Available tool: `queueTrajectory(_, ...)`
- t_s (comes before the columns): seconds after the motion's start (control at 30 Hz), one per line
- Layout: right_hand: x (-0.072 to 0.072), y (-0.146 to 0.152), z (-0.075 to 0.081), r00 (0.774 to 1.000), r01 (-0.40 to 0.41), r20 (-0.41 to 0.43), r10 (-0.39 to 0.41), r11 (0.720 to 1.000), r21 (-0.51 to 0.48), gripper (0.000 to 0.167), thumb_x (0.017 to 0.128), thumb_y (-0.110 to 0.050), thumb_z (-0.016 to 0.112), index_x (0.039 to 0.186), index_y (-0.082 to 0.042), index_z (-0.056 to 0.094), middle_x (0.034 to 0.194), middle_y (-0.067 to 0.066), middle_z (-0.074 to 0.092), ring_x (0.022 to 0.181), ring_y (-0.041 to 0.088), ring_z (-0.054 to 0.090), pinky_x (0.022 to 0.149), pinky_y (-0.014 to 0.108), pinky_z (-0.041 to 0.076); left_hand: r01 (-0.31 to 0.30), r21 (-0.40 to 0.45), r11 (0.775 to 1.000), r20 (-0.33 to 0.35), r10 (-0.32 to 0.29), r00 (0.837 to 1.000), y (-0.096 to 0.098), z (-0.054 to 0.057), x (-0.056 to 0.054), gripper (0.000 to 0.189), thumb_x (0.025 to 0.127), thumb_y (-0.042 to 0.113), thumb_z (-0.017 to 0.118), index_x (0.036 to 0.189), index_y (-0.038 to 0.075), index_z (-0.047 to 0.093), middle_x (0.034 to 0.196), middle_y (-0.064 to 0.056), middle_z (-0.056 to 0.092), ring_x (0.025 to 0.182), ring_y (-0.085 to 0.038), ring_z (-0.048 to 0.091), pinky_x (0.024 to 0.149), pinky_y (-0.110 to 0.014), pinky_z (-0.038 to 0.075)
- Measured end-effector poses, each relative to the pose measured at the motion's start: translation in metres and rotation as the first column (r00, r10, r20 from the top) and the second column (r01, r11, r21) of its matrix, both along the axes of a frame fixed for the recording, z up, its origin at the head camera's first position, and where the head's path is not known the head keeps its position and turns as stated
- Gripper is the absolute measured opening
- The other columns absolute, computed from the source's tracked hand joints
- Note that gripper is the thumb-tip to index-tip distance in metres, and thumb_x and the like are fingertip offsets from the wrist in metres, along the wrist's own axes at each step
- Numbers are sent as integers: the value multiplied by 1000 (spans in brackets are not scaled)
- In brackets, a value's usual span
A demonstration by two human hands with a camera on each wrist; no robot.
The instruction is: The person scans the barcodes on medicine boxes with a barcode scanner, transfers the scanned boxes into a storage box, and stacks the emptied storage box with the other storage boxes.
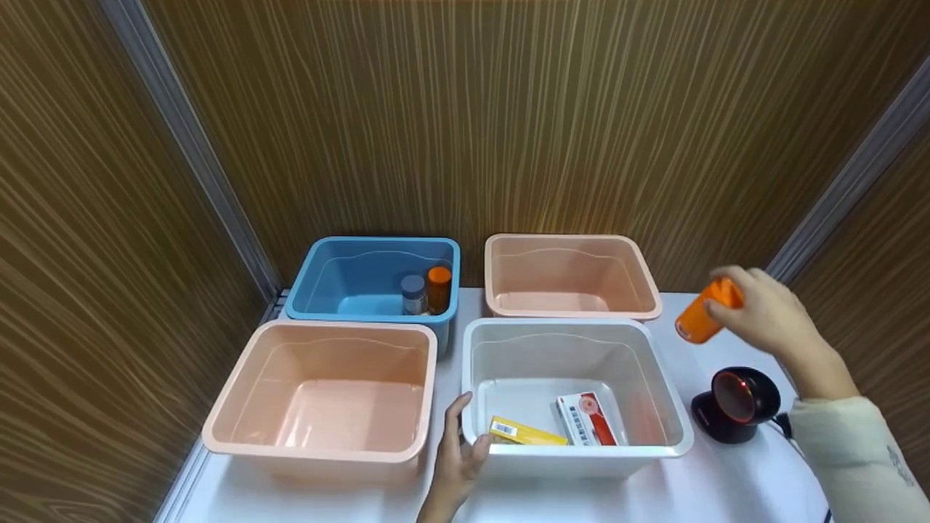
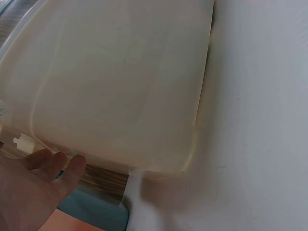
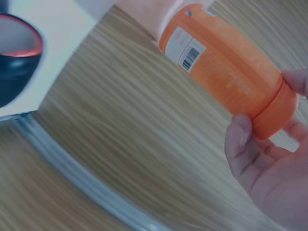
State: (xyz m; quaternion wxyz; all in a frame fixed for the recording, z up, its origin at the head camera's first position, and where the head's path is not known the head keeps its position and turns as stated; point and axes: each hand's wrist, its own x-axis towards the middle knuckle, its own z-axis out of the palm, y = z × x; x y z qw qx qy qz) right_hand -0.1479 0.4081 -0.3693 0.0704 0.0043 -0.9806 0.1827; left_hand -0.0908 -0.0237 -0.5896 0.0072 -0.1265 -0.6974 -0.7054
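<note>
My right hand (image 1: 759, 309) holds an orange bottle (image 1: 697, 319) in the air, right of the white bin (image 1: 574, 452). In the right wrist view its fingers grip the orange cap end, and a white barcode label shows near the bottle's other end. At the white bin's front left corner, my left hand (image 1: 459, 461) grips the rim, thumb toward the front. Its fingers (image 2: 72, 168) lie against the bin's outer wall in the left wrist view. Inside that bin are a yellow box (image 1: 527, 432) and a white and red box (image 1: 587, 420).
A black scanner (image 1: 745, 396) with a red glow stands right of the white bin. A blue bin (image 1: 349, 280) holds an orange bottle (image 1: 439, 290) and a grey-capped jar (image 1: 414, 294). Pink bins stand at front left (image 1: 320, 454) and back right (image 1: 574, 272). Wood-patterned walls (image 1: 465, 131) enclose the table.
</note>
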Motion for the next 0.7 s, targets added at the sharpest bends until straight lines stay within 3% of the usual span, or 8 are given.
queueTrajectory(0.23,-31,-27,20,998,-62,-18,62,998,21,48,95,-34,66,133,-5,56,111,21,55,90,38,54,71,54,47,3,19,1000,14,-4,1000,0,0,4,65,94,24,61,152,13,33,148,-20,41,124,-30,50,104,-51,41)
queueTrajectory(0.33,-45,-44,25,995,-98,-28,99,995,22,47,95,-35,67,131,-6,57,110,19,56,90,37,54,73,55,48,13,25,1000,-3,-13,1000,0,-1,7,65,95,24,61,153,14,32,146,-20,42,122,-29,51,101,-46,45)
queueTrajectory(0.5,-68,-82,29,980,-192,-45,193,981,26,47,94,-33,68,131,-5,59,110,17,57,91,37,54,76,55,47,13,34,999,-70,-10,998,0,-3,14,66,93,19,61,153,14,33,143,-18,45,122,-31,51,101,-42,45)
queueTrajectory(0.7,-96,-139,34,950,-311,-39,310,951,2,42,93,-27,71,128,-8,60,110,13,57,93,34,54,79,51,46,22,69,997,-62,-18,998,2,-2,22,67,92,18,62,152,13,34,143,-16,44,123,-31,50,104,-40,43)
